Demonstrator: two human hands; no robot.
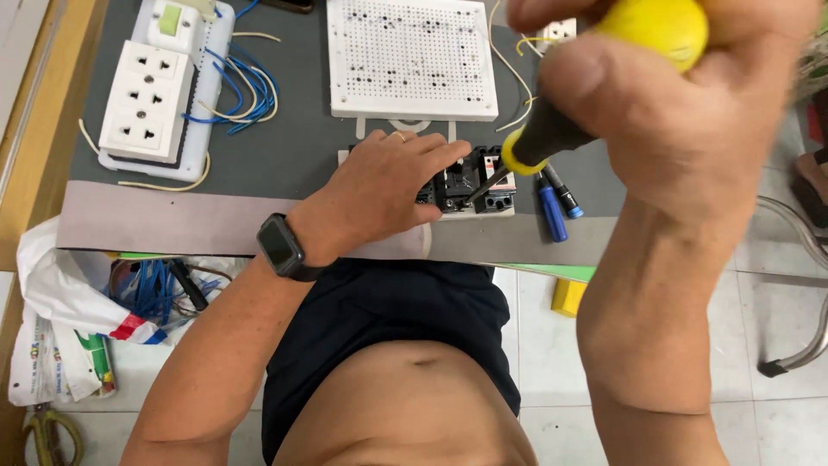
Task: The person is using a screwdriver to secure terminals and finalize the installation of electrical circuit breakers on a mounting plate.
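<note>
Yellow and black, the screwdriver (pixel 552 129) stood steeply over the work, its handle wrapped tight in the grip of the right hand (pixel 681 95), fingers closed fully around the bulbous yellow end so the thin shaft could bear down into the top of the black circuit breaker (pixel 470 185). That breaker sat near the front edge of the grey mat (pixel 302 138) on the tabletop, directly before the person. The left hand (pixel 388 185) lay flat over its left side, fingers spread and pressing rather than clasping anything, apparently to keep the small unit from sliding or twisting under the tool. Two spare blue-handled screwdrivers (pixel 552 207) rested just right of the breaker, within easy reach. Farther back lay a white perforated board (pixel 412 56) and, to the left, a white socket strip (pixel 151 95) with loose blue wires (pixel 237 86) beside it.
</note>
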